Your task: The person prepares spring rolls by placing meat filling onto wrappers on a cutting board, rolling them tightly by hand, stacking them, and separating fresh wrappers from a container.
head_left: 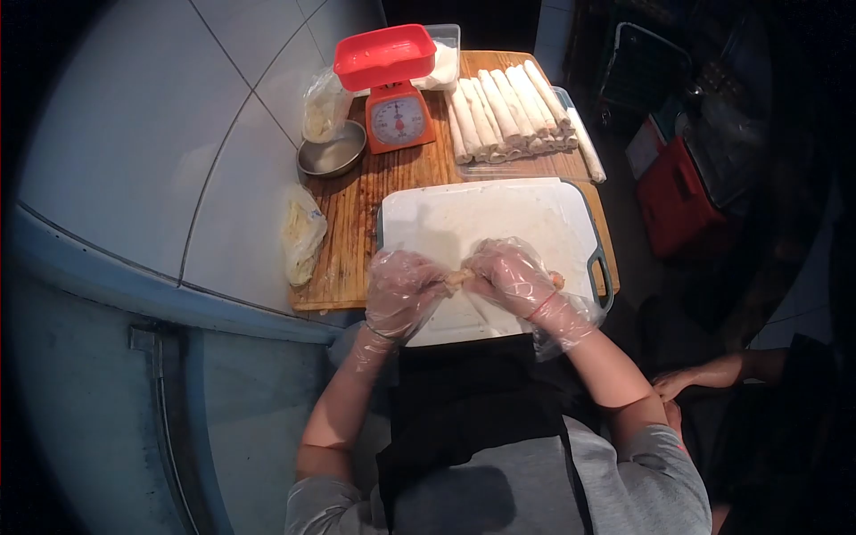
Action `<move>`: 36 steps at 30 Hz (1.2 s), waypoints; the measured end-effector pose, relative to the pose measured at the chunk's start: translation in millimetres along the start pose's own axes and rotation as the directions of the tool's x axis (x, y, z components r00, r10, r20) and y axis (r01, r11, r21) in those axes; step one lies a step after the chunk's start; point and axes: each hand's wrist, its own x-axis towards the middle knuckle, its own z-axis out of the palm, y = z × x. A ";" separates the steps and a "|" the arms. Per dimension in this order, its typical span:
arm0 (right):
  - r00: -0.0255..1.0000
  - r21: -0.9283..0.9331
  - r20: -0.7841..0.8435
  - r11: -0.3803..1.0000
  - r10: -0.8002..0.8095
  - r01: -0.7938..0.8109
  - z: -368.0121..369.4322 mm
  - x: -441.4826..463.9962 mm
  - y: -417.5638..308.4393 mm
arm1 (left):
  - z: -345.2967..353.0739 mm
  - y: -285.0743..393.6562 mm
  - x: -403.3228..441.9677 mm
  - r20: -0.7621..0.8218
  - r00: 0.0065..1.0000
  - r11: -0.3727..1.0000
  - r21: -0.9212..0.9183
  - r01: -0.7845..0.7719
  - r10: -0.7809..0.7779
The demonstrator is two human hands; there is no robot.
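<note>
Both my hands wear clear, loose plastic gloves and meet above the near part of a white cutting board (499,203). Between their fingertips is a small pale-brown lump of food (458,279), its kind too unclear to name. My left hand (403,287) pinches it from one side with closed fingers. From the other side my right hand (513,278) grips it, fingers curled and partly hidden by the glove. A small orange-pink piece (557,280) shows at the outer edge of my right hand; I cannot tell whether it touches the glove.
On the wooden table (348,227) stand an orange scale (399,120) with a red tray, a metal bowl (332,152) and plastic bags (304,234). White rolls (508,107) lie stacked at the back right. A tiled wall borders the left. Another person's hand (675,383) is at right.
</note>
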 end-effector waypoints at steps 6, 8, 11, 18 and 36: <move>0.999 0.021 0.014 0.999 0.048 -0.048 -13.0 -5.6 1.1 | 0.4 -4.0 6.2 0.018 0.999 0.981 -0.190 -0.042 0.046; 0.998 -0.007 0.038 0.998 0.058 -0.057 -6.3 -6.0 0.7 | 6.5 -13.5 8.2 0.105 0.993 0.980 -0.197 -0.027 0.049; 0.999 -0.009 -0.019 0.999 0.046 -0.046 -17.5 -7.3 -4.9 | 8.2 -21.4 12.8 0.113 0.991 0.976 -0.211 -0.050 0.075; 0.964 -0.038 0.211 0.987 0.159 -0.154 -23.9 -10.9 3.4 | 20.3 -12.6 25.9 0.135 0.979 0.958 -0.265 -0.112 0.151; 0.999 -0.025 -0.036 0.999 0.030 -0.031 -38.7 -39.9 13.8 | 32.5 8.9 36.1 0.138 0.976 0.966 -0.221 -0.133 0.166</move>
